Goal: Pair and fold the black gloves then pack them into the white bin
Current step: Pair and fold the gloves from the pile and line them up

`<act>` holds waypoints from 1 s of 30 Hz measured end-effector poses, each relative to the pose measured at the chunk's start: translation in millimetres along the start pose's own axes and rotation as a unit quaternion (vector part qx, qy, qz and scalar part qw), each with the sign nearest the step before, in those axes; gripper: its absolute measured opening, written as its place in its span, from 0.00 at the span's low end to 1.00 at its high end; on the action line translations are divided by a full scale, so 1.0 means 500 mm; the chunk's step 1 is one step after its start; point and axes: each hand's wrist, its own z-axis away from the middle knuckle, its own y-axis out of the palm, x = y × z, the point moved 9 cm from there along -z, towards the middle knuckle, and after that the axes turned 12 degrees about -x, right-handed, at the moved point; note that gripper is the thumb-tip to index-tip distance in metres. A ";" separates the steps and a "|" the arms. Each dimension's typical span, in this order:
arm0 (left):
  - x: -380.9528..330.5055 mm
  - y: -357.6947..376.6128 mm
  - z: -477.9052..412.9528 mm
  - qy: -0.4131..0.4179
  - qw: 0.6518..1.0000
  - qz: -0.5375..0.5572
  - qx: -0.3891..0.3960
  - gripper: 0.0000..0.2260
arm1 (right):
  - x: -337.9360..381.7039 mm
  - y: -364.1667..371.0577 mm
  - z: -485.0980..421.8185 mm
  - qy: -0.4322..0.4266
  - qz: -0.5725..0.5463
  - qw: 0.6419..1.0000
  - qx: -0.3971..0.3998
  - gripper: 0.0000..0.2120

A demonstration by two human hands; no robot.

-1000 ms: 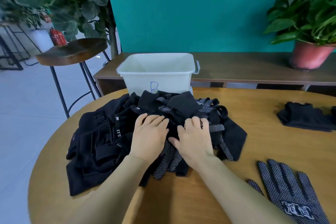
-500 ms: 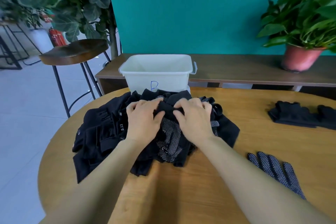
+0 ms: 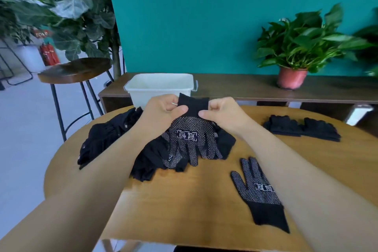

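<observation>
While left hand (image 3: 161, 112) and right hand (image 3: 223, 112), held level, pinch its cuff with curled fingers, one dotted glove (image 3: 190, 133) hangs fingers-down just before the one white bin (image 3: 159, 86). One heap (image 3: 106, 137), too tangled to count, lies before the bin; one flat glove (image 3: 259, 192) and one folded bundle (image 3: 300, 129) lie to its right

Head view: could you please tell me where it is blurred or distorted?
Head view: wide-angle stretch swells the forearms toward the bottom corners; the plant and leaves at the edges are smeared; dots on the held glove are fairly sharp; light is soft, with faint shadows on the table.
</observation>
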 end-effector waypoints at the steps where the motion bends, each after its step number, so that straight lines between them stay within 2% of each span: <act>1: 0.001 0.011 0.010 -0.001 1.000 -0.012 0.007 0.03 | -0.008 -0.010 0.012 0.002 0.019 1.000 -0.006 0.19; 7: -0.027 0.038 0.051 0.005 1.000 -0.015 -0.011 0.01 | -0.008 -0.065 0.072 0.011 -0.017 0.998 -0.056 0.22; 11: -0.038 0.028 0.095 0.026 0.985 -0.115 -0.125 0.06 | -0.034 -0.096 0.095 0.021 0.002 0.987 -0.159 0.16; 13: -0.044 0.069 0.130 0.036 0.989 -0.114 -0.091 0.07 | -0.031 -0.109 0.113 0.006 0.037 0.977 -0.208 0.12; 16: -0.052 0.133 0.167 0.050 0.994 -0.091 -0.036 0.11 | -0.005 -0.108 0.147 -0.053 0.100 0.966 -0.234 0.08; 17: -0.054 0.140 0.170 0.050 0.994 -0.091 -0.041 0.11 | -0.001 -0.108 0.154 -0.069 0.112 0.964 -0.229 0.05; 20: -0.060 0.145 0.173 0.044 0.991 -0.108 -0.065 0.08 | -0.003 -0.108 0.173 -0.094 0.140 0.970 -0.176 0.09; 24: -0.066 0.156 0.172 0.037 0.994 -0.074 -0.069 0.18 | -0.011 -0.134 0.195 -0.122 0.106 0.978 -0.134 0.09; 27: -0.073 0.183 0.174 0.033 0.998 -0.039 -0.026 0.22 | -0.040 -0.187 0.196 -0.092 0.082 0.977 -0.176 0.08; 29: -0.078 0.201 0.178 0.021 0.999 -0.021 0.014 0.21 | -0.071 -0.230 0.199 -0.035 0.061 0.974 -0.216 0.09; 30: -0.082 0.212 0.181 0.013 0.999 -0.008 0.044 0.19 | -0.090 -0.241 0.201 0.004 0.037 0.977 -0.210 0.13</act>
